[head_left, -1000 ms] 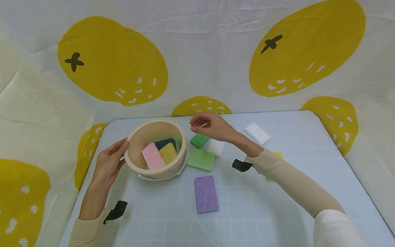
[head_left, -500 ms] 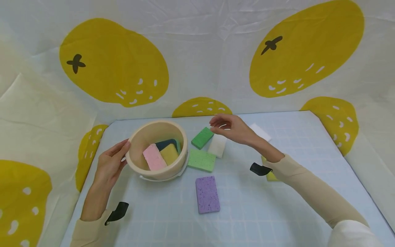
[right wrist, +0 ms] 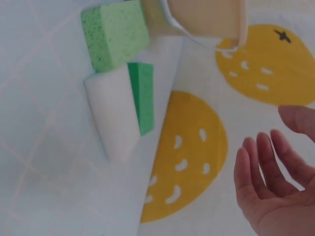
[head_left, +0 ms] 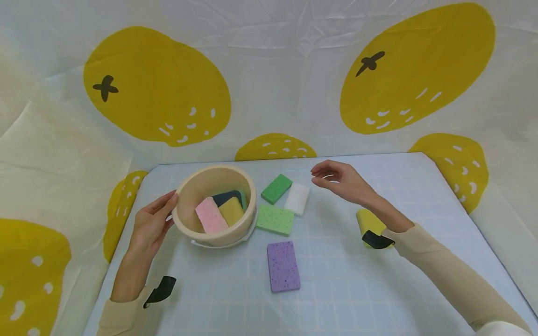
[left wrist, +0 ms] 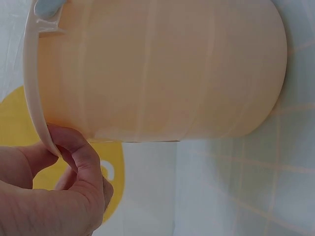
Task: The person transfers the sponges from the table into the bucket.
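Observation:
At the left, a cream bucket (head_left: 190, 186) stands with its rim pinched between the thumb and fingers of my left hand (head_left: 148, 226). In the left wrist view those fingers (left wrist: 81, 162) curl round the rim. Inside the bucket lie a pink sponge (head_left: 211, 215), a yellow sponge (head_left: 232, 211) and a dark blue sponge (head_left: 223, 198). My right hand (head_left: 345, 183) hovers over the table's back right with nothing in it, fingers loosely bent. Nearest to it is a white sponge (head_left: 297, 199), beside a dark green sponge (head_left: 276, 189) and a light green one (head_left: 275, 219).
A purple sponge (head_left: 283, 267) lies in front, near the middle of the light blue table (head_left: 227, 289). Under my right forearm is a partly covered yellow sponge (head_left: 367, 221). A fabric wall with yellow fruit prints (head_left: 157, 88) rises behind the table.
My right hand has moved rightward, away from the bucket, uncovering the green and white sponges and then covering the white piece farther right. My left hand keeps its hold on the rim.

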{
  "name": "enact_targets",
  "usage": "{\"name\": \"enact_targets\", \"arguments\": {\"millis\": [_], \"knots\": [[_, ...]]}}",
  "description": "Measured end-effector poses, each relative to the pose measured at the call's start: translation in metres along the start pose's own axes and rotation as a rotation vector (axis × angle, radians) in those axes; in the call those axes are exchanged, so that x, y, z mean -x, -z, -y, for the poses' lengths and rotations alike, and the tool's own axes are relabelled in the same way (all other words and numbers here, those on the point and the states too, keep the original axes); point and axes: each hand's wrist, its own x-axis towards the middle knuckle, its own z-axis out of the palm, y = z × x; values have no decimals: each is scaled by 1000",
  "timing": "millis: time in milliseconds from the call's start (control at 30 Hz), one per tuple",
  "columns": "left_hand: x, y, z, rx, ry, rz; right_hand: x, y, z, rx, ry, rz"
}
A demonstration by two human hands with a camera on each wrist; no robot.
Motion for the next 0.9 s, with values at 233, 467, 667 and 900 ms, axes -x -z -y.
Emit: {"name": "enact_targets", "arguments": {"millis": [233, 467, 667, 900], "knots": [[1, 0, 0, -9, 9, -15, 11, 11, -33, 48, -47, -33], [1, 0, 0, 0, 16, -25, 26, 22, -47, 62, -99, -80], [0, -1, 0, -18, 28, -33, 42, 30, -38, 89, -160, -107], [0, -1, 0, -18, 27, -33, 57, 39, -74, 148, -199, -125]]}}
